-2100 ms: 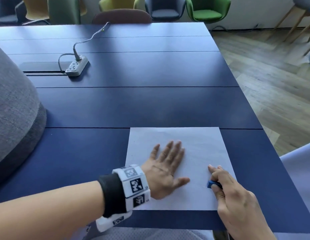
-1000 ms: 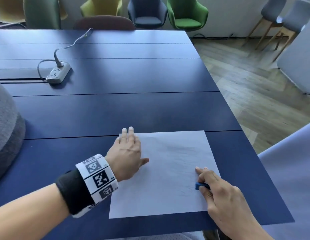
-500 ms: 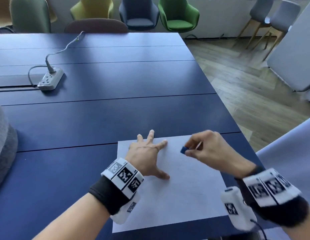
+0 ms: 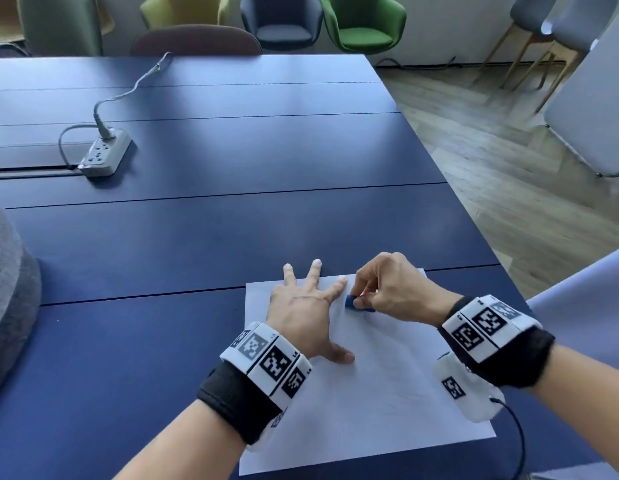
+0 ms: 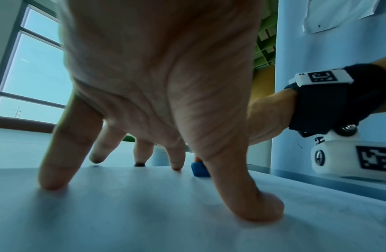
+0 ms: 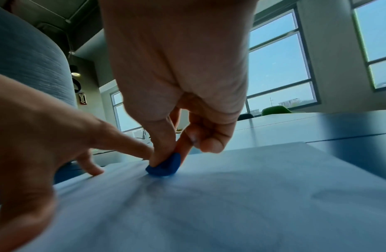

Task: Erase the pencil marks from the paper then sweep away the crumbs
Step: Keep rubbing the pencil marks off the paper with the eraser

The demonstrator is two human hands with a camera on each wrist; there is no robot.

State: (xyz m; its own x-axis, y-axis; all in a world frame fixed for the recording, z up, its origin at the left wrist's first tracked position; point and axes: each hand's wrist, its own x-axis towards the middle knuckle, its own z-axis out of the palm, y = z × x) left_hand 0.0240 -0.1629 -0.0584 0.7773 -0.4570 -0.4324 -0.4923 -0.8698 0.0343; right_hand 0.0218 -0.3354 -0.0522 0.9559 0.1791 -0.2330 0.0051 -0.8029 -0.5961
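The right hand pinches a blue eraser on the sheet of paper in the lower middle of the frame, while the left hand presses it onto the counter with fingers spread. Erasing seems in progress: faint marks remain, and sweeping the crumbs is not yet done.

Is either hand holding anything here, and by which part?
Right hand pinches the blue eraser by its upper end. Left hand holds nothing; it presses the paper.

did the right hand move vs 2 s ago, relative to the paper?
Yes. The right hand, pinching the blue eraser, went from the near right edge of the paper up to its far edge, beside the left hand pressing the sheet.
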